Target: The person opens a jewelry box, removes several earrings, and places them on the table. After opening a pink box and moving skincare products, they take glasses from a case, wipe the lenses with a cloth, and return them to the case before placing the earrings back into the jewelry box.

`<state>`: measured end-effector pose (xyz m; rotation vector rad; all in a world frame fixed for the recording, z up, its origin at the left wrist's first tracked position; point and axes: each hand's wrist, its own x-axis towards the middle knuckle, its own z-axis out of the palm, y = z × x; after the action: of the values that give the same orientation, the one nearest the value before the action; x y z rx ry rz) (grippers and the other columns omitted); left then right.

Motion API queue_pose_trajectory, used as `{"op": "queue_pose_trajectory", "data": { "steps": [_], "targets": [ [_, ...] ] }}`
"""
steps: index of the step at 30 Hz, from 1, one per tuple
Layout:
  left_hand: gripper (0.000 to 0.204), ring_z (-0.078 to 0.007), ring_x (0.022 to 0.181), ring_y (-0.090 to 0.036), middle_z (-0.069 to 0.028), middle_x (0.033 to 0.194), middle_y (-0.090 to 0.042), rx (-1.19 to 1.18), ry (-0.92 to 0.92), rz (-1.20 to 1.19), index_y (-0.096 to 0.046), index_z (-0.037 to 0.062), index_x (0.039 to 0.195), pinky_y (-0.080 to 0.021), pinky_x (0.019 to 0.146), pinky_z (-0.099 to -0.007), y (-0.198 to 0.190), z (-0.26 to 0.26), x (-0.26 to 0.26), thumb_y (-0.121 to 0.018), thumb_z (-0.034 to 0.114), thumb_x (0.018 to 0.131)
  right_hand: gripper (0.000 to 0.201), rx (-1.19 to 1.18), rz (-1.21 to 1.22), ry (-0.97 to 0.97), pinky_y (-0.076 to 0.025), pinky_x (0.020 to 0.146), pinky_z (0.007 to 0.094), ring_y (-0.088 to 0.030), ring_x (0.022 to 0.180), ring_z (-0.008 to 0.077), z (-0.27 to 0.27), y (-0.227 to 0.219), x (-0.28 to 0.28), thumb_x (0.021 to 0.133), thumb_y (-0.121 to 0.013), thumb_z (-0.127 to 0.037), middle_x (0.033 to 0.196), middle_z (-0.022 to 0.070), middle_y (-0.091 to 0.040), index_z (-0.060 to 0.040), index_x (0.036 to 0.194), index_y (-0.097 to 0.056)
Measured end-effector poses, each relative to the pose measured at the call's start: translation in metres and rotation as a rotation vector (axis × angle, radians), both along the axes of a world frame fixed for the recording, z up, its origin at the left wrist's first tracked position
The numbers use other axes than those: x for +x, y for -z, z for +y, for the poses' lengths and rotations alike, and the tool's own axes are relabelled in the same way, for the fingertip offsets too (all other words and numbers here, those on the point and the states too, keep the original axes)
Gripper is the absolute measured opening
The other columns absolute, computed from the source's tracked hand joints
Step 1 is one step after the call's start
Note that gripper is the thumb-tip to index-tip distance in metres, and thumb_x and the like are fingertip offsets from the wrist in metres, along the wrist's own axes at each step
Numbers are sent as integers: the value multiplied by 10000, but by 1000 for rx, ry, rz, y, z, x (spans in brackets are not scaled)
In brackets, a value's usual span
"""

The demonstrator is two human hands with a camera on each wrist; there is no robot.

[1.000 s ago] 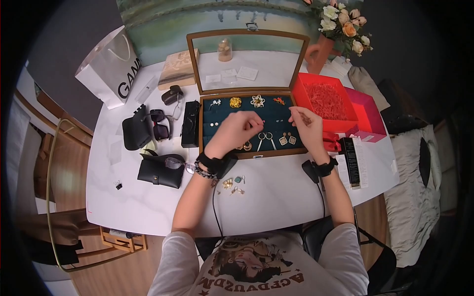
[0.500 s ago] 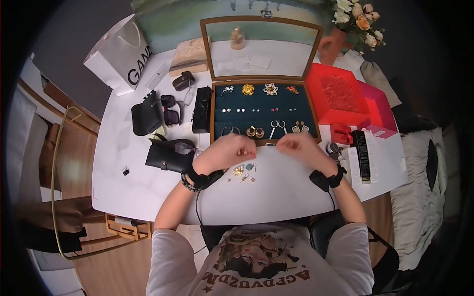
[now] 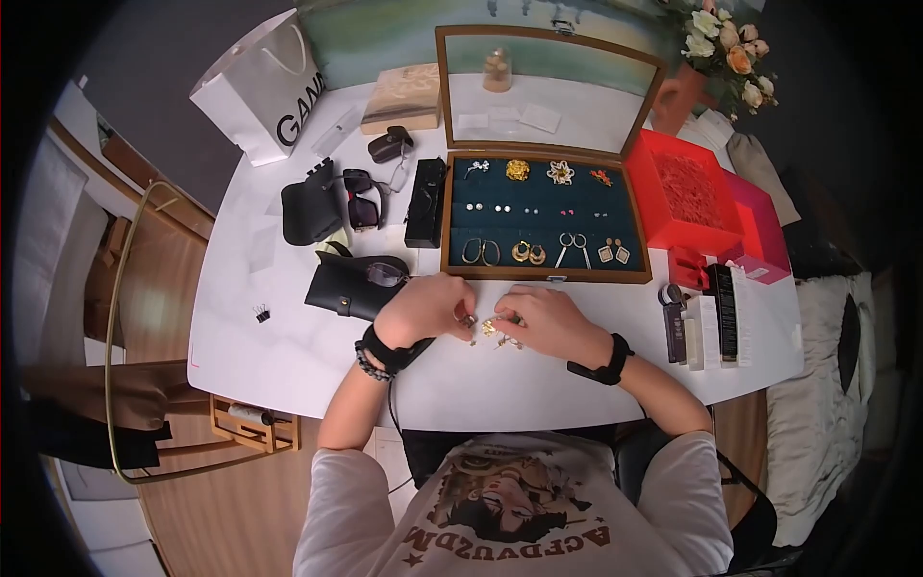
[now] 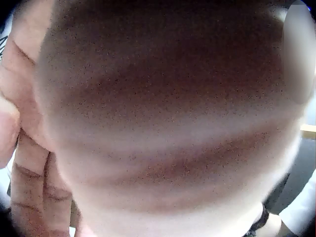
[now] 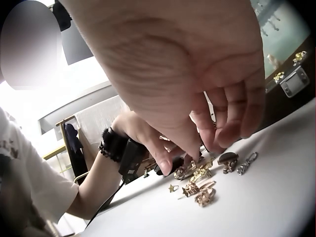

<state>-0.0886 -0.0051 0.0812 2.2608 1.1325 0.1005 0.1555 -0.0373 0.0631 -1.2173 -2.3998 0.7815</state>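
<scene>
Small loose earrings (image 3: 490, 330) (image 5: 200, 173) lie on the white table between the hands, gold pieces among them. At their left side is the left hand (image 3: 423, 313) (image 5: 140, 136), its fingertips close together by a small piece; whether they pinch it cannot be told. The right hand (image 3: 553, 322) (image 5: 182, 74) reaches down over the pile with loosely bent fingers, fingertips at the gold pieces. In the left wrist view, the palm of the left hand (image 4: 163, 148) fills most of the picture and hides the jewelry. Behind the hands stands an open jewelry box (image 3: 538, 277) with earrings and brooches in rows.
Left of the box are a black case (image 3: 423, 204), sunglasses (image 3: 363, 212), a dark pouch (image 3: 341, 287) and a white paper bag (image 3: 255, 96). On the right are a red box (image 3: 673, 231), small upright cartons (image 3: 726, 313) and a flower vase (image 3: 678, 99).
Both hands have come from over the jewelry box down toward the table's front and in to the loose earrings. The head view has shifted, so the box appears farther right and higher.
</scene>
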Motion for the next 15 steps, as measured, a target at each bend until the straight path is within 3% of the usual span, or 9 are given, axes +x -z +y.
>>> {"op": "queue_pose_trajectory", "data": {
  "steps": [4, 7, 10, 12, 15],
  "targets": [
    [241, -274, 814, -725, -57, 795, -731, 23, -46, 1, -736, 89, 858, -555, 737, -389, 12, -1, 4, -875, 194, 692, 231, 7, -117, -32, -535, 782, 412, -690, 880, 293, 5, 7, -1, 915, -725, -269, 960, 93, -700, -48, 970, -761],
    [236, -275, 809, -724, -52, 792, -731, -2, -41, 0, -725, 83, 858, -555, 728, -393, 11, 2, 4, -867, 187, 701, 232, -20, -70, -31, -532, 783, 406, -686, 867, 281, 5, 8, 0, 911, -727, -268, 948, 93, -693, -44, 957, -763],
    [240, -234, 784, -736, -78, 830, -755, 28, -26, -39, -743, 59, 919, -545, 696, -336, 5, 9, 3, -860, 195, 759, 221, -66, -43, -40, -538, 829, 427, -690, 916, 298, 4, 1, 1, 909, -692, -243, 936, 108, -705, -42, 959, -769],
    [234, -185, 728, -701, -59, 835, -750, -50, -1, -305, -724, 36, 921, -522, 663, -300, -2, 21, 0, -865, 171, 793, 209, -77, -28, -42, -540, 814, 416, -691, 902, 293, 7, 2, 3, 914, -691, -232, 921, 108, -709, -44, 959, -768],
    [223, -125, 687, -644, -21, 824, -731, -5, -37, -458, -711, 23, 930, -495, 637, -266, -15, 47, -2, -866, 141, 820, 186, -126, 52, -8, -542, 772, 390, -696, 859, 276, 9, 3, 8, 927, -694, -212, 906, 104, -716, -44, 960, -767]
  ]
}}
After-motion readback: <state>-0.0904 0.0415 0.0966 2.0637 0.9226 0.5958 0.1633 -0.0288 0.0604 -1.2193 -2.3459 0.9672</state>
